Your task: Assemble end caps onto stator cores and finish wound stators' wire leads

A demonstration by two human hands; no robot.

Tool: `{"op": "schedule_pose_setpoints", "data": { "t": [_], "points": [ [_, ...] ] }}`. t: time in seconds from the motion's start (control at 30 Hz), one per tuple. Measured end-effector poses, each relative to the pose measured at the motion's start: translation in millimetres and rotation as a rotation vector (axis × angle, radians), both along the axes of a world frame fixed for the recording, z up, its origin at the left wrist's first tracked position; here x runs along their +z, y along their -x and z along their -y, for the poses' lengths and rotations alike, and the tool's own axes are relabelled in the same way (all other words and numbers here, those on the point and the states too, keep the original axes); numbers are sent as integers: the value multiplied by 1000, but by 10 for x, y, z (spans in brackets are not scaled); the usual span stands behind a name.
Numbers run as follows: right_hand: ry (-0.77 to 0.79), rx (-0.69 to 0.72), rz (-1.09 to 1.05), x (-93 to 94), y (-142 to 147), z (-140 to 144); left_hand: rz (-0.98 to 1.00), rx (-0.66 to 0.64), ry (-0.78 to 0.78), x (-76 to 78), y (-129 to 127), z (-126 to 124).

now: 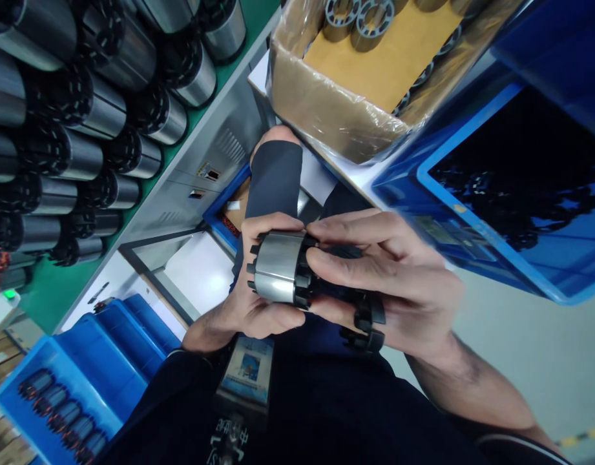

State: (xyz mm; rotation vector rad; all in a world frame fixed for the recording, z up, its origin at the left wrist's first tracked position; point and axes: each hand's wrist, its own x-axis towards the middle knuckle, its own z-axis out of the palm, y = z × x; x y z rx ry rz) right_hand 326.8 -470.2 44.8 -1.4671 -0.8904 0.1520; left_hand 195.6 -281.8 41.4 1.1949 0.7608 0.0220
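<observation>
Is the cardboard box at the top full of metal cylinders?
No, the brown cardboard box shows mostly bare cardboard liner, with only a few grey slotted rings.
</observation>
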Motion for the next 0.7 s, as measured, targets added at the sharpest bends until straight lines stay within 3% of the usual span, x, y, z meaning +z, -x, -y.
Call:
{"op": "schedule_pose_setpoints", "data": {
  "t": [0.07, 0.13, 0.27, 0.4, 0.57, 0.7],
  "points": [
    [26, -15, 17, 18, -4, -17, 125, -109, -58, 54, -64, 9],
    [127, -21, 14, 68, -44, -8, 165, -136, -76, 81, -144, 44],
    [343, -28, -64, 162, -184, 146, 126, 8, 46, 100, -347, 141],
    [406, -71, -98, 139, -233, 351, 173, 69, 173, 169, -502, 173],
    [280, -103, -246, 76, -112, 372, 220, 224, 77, 241, -549, 239],
    [128, -153, -214, 174, -9, 292, 149, 269, -34, 271, -573, 341]
  ]
}}
